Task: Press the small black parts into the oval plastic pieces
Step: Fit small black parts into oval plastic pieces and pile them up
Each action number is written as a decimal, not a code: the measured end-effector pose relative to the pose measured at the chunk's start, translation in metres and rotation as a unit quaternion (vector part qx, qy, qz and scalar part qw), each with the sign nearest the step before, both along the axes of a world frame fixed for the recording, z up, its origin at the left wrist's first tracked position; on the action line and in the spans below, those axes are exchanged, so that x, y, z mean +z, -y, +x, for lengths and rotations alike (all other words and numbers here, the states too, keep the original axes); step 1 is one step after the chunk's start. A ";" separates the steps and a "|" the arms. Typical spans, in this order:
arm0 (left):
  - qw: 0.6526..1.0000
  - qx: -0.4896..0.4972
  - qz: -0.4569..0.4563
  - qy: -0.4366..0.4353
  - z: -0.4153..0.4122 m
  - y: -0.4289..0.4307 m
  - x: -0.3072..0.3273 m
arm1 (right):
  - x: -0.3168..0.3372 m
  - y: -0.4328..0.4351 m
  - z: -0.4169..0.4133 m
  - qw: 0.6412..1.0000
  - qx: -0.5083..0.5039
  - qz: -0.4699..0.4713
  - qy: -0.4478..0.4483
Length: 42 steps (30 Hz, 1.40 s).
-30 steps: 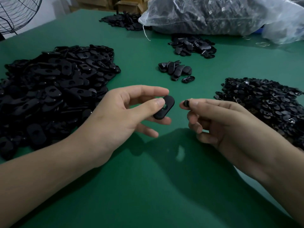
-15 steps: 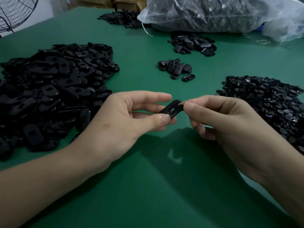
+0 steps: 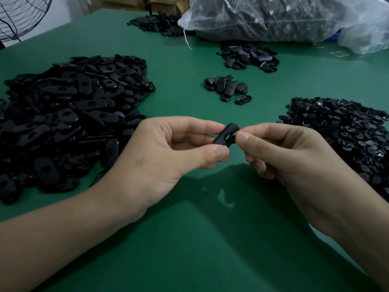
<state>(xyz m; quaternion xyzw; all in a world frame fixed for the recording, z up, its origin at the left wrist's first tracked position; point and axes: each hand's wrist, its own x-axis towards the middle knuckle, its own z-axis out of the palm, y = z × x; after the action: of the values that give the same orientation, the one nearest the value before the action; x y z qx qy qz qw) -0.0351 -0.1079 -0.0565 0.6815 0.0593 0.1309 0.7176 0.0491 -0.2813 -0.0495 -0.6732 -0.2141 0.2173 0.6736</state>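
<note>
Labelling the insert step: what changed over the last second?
The right hand moved left until its fingertips met the oval piece in the left hand; they now pinch its end, and the small black part is hidden. The left hand kept its grip. Piles and bag stayed.

Oval piece [image 3: 225, 135] matt black plastic; table [image 3: 189, 239] matt green; bag [image 3: 273, 15] glossy clear plastic.

2 bare forearms come in from the near left and near right, hands close together mid-scene. The left hand [image 3: 168, 152] pinches an oval plastic piece [image 3: 228, 133] between thumb and curled fingers. The right hand [image 3: 294, 157], fingers curled, pinches the piece's right edge with thumb and forefinger.
</note>
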 end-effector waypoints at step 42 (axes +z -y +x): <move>0.992 0.004 -0.126 -0.010 0.005 -0.003 -0.006 | -0.002 0.002 -0.013 0.741 -0.097 -0.245 0.617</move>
<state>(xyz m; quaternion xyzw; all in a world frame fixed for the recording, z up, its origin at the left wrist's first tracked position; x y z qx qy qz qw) -0.0306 -0.1050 -0.0626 0.5870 0.0852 0.1187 0.7963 0.0357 -0.2834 -0.0512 -0.8187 -0.4563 -0.2676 0.2235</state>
